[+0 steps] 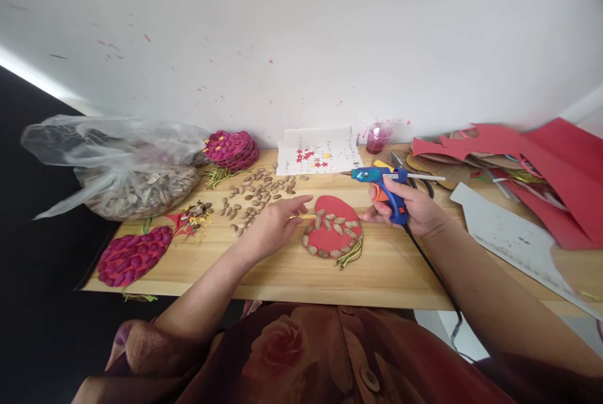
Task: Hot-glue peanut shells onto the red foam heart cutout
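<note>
Head view showed the right grip (417, 206) wrapped around a blue glue gun (372, 175), while the left grip (276, 228) pinched a thin yellow strand (303, 217). Between them on the surface (264, 284) lay a red card disc (330, 241), partly covered with mottled brown seeds (338, 228). Glue dripping from the nozzle could have burned fingers or smeared the card; the power cord (432, 266), if snagged at the near edge, might have jerked the gun off aim.

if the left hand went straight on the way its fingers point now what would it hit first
The left hand would probably meet the red cutout with brown pieces on it, just ahead. Its height is unclear, so it might pass over toward the glue gun.
</note>
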